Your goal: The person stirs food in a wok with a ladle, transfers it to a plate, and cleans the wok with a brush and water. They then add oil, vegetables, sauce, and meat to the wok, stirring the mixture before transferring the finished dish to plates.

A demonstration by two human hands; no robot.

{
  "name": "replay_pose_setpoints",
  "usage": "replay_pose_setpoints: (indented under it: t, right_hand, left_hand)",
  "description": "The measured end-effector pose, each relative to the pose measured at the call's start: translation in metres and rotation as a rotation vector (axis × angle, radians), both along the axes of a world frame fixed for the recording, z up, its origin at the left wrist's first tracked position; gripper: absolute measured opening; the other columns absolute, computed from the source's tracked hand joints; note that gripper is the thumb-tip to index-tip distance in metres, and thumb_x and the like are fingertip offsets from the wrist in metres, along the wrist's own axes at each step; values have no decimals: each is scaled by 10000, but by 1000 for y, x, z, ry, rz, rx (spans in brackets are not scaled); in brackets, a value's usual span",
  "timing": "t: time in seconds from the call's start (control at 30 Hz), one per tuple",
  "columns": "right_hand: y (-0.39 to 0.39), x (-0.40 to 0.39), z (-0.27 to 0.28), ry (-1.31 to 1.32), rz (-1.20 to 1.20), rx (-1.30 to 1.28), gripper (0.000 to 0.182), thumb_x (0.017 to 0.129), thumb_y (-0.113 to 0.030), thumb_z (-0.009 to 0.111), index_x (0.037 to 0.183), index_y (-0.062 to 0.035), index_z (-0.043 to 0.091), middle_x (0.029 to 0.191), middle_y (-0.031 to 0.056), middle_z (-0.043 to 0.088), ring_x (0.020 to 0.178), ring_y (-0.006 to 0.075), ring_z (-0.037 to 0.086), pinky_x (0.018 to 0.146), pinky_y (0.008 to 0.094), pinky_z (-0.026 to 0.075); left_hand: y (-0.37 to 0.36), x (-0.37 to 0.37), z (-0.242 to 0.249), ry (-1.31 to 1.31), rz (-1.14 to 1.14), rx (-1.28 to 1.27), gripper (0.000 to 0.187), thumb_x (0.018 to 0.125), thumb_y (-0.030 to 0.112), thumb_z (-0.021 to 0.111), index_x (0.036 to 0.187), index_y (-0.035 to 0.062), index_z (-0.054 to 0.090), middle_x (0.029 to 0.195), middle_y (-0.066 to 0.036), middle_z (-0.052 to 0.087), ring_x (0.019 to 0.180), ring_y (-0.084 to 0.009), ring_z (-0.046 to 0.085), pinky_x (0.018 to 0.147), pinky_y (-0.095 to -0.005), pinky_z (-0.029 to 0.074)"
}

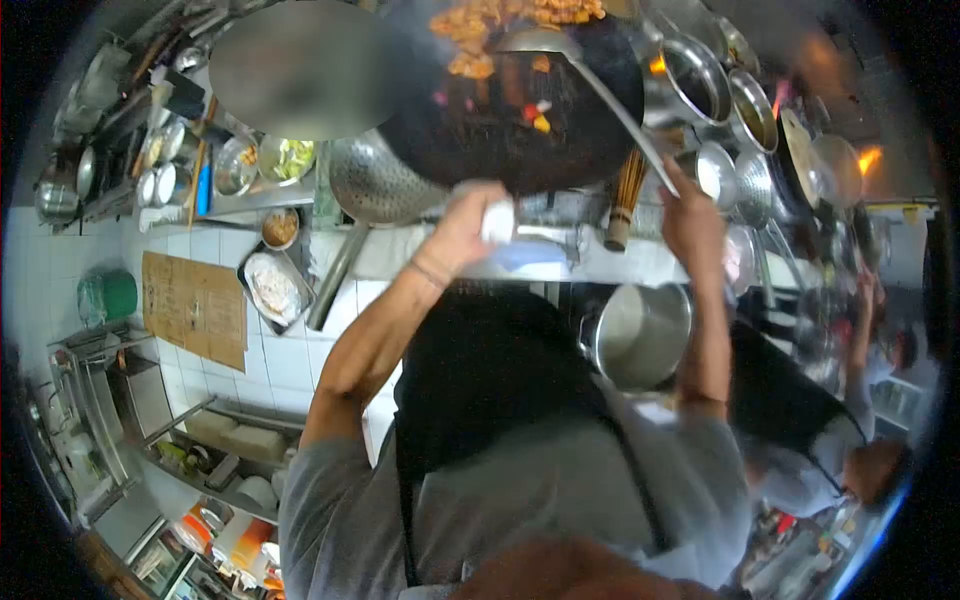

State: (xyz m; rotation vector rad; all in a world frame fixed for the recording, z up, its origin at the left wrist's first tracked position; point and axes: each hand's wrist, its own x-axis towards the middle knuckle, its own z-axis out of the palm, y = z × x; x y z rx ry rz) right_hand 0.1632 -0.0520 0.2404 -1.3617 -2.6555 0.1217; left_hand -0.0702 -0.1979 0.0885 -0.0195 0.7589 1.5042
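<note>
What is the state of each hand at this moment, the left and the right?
Left hand: closed on a white bundle, probably cloth, by the wok's near edge.
Right hand: closed around the handle of a metal ladle.

the wok [480, 145] is pretty much black, food [460, 25] orange-brown, ladle [612, 112] silvery grey. plain black apron [490, 380], grey shirt [540, 500]. white tiles [280, 360], tan cardboard [195, 310], green bin [120, 295] too.

Green bin [120, 295], cardboard sheet [194, 308], large pot [642, 345]
</note>
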Motion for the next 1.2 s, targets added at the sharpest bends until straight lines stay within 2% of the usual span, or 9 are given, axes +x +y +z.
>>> replay_pose_setpoints:
  t: [0.13, 0.2, 0.5, 0.7, 0.83, 0.87, 0.93, 0.97, 1.2]
  right_hand:
    - [-30, 49, 19, -84, 26, -50, 489, 878, -104, 598, 1331, -272, 516, 940, 215, 666, 813, 389, 658, 681, 494, 501]
    - [-35, 40, 12, -169, 5, -28, 516, 877, -94, 593, 1351, -271, 492, 933, 215, 664, 815, 390, 655, 691, 492, 502]
    - [-35, 55, 62, -155, 91, -251, 433, 875, -87, 590, 1300, -167, 561, 976, 230, 659, 902, 398, 646, 768, 452, 515]
    - [23, -14, -29, -84, 123, -96, 406, 912, -242, 555, 1312, -168, 535, 959, 250, 650, 872, 443, 629, 748, 504, 510]
    - [11, -15, -40, 59, 61, -70, 431, 901, -157, 575, 1330, -176, 528, 992, 255, 650, 892, 416, 647, 752, 475, 516]
    - [5, -3, -38, 96, 76, -57, 437, 899, -135, 579, 1331, -177, 529, 1004, 253, 651, 899, 407, 652, 755, 465, 517]
    - [-12, 25, -16, 114, 94, -151, 438, 896, -93, 579, 1327, -161, 537, 1014, 251, 652, 912, 394, 658, 756, 442, 514]
    - [-18, 36, -3, 134, 109, -192, 439, 895, -72, 579, 1325, -154, 542, 1019, 250, 652, 918, 387, 660, 756, 430, 513]
    - [-38, 67, 63, -74, 139, -237, 438, 887, -59, 576, 1320, -113, 543, 984, 265, 637, 888, 396, 647, 752, 419, 496]
  left_hand:
    - [62, -24, 35, 4, 127, -63, 200, 934, 199, 471, 870, 20, 534, 671, -138, 578, 549, -281, 608, 466, -373, 521]
    - [90, -38, 6, 39, 89, -115, 170, 927, 197, 482, 890, 48, 555, 727, -86, 601, 664, -225, 626, 470, -370, 485]
    - [22, 4, 101, -163, -170, -212, 184, 939, 206, 459, 818, 95, 543, 632, -62, 564, 564, -203, 597, 444, -315, 499]
    - [57, -7, 15, -16, 20, -55, 130, 897, 200, 537, 824, 96, 566, 660, -61, 585, 571, -207, 605, 452, -311, 496]
    - [-15, 35, 7, -52, 46, -55, 94, 861, 133, 569, 770, 108, 568, 679, -42, 592, 533, -171, 574, 457, -310, 479]
    - [-13, 31, -10, 213, 41, 62, 118, 868, 134, 561, 757, 95, 561, 679, -52, 582, 540, -174, 573, 461, -311, 478]
    - [-11, 25, 1, 168, 54, 90, 148, 882, 142, 552, 752, 71, 549, 679, -67, 566, 566, -181, 577, 466, -311, 475]
    - [5, 6, 34, -111, 69, 25, 155, 888, 149, 550, 761, 60, 544, 679, -73, 559, 584, -184, 581, 467, -309, 473]
    - [22, -1, 101, -123, -32, -217, 153, 914, 166, 512, 793, 74, 531, 639, -52, 535, 573, -205, 569, 432, -289, 441]
